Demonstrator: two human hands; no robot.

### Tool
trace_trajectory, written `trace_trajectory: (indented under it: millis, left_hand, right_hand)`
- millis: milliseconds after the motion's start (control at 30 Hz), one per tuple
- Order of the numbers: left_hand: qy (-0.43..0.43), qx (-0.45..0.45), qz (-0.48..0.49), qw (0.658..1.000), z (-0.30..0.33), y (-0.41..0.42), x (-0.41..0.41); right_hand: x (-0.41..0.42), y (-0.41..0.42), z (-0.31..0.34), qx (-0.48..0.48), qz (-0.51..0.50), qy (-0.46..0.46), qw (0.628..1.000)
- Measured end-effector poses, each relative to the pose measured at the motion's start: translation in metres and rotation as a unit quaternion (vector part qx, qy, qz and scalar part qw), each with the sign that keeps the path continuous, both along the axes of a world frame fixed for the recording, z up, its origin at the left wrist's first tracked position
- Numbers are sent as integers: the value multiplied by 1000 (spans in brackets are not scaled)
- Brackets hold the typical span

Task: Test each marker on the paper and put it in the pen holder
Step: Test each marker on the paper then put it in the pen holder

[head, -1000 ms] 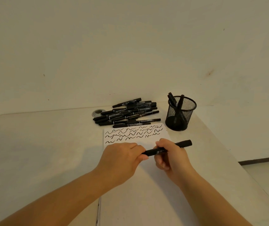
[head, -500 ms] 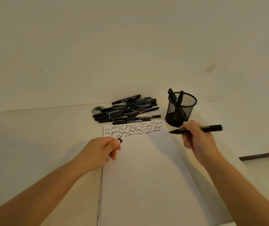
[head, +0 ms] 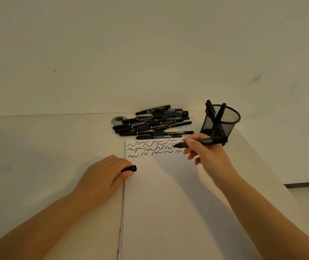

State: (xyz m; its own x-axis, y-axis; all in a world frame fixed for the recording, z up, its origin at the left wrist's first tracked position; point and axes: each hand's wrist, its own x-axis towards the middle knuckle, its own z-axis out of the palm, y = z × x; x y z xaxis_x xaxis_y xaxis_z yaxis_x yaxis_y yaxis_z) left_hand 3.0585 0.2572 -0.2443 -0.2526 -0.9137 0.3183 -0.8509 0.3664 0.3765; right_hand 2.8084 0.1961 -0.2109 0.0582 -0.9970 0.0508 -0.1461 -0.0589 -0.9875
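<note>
- I see a big white sheet of paper (head: 168, 203) lying flat on the pale counter (head: 46, 147).
- My right hand (head: 208, 156) is over the far right corner of the paper. Its fingers are curled tight around a black marker with its cap off (head: 200, 142).
- The marker lies almost flat in that hand. Its tip points left and sits right at the black squiggly lines (head: 150, 148) near the far edge of the paper. I cannot tell if the tip touches the paper.
- My left hand (head: 105, 175) rests at the left edge of the paper. Its fingers are closed on a small black marker cap (head: 130, 168), and the end of the cap pokes out over the paper.
- A pile of black markers with caps on (head: 155, 122) lies on the counter just past the far edge of the paper.
- A small round grey thing (head: 117, 120) sits at the left end of that pile, past the paper too.
- A black wire mesh pen holder (head: 221, 122) stands upright just past the far right corner of the paper. A few black markers (head: 214, 112) stick up out of it.
</note>
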Motion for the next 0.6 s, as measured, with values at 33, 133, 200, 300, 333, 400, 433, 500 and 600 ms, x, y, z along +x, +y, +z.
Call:
trace_trajectory:
  millis: [33,133,200,300,333,400,433,500,600]
  left_hand:
    - [6,3,5,1000,-1,2,5]
    - [19,23,11,1000,-3,5,12]
    - [27,36,3,999,-4,5,12]
    - [34,48,-12,998,-5,3,12]
    - [40,52,-19,998,-6,3,12]
    - [57,65,-32,996,-8,2,14]
    - [62,72,-36,995,-9,2,14]
    - [60,77,-38,994,-9,0,15]
    - [57,76,-28,995,-8,-4,15]
  right_hand:
    - [13,-1,1,1,21,5,1000]
    - [54,-3,0,7,62,11,998]
    - [75,-5,-6,8,58,11,998]
    - [91,-5,-21,-14,37,12,999]
    - [91,-6,-26,-24,31,10,999]
    - [87,-7,-33,-28,24,2,999]
    - [84,-8,-34,-26,28,-5,999]
    - [81,-9,-35,-26,44,-7,999]
    - [83,-8,-36,-33,71,24,997]
